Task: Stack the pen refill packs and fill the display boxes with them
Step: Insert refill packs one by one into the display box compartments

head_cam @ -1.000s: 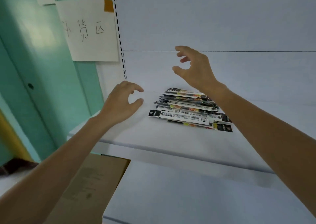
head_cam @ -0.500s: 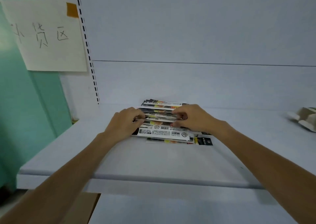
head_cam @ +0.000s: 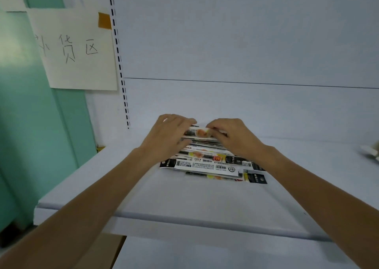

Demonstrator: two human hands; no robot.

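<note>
White shelf (head_cam: 184, 203) is bearing loose refill packs (head_cam: 205, 164); left hand (head_cam: 168, 137) and right hand (head_cam: 233, 139) are gripping the topmost ones.

Ends of top pack (head_cam: 198, 133) hidden — pale object (head_cam: 371, 153) cropped.

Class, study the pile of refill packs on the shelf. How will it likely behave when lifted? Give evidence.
The pile of refill packs probably slides apart: its glossy sleeves lie fanned and askew on the shelf. Each pack looks thin and long, so likely light and bendy. Gripping from both sides, as the left hand and right hand do, should steady it.
</note>
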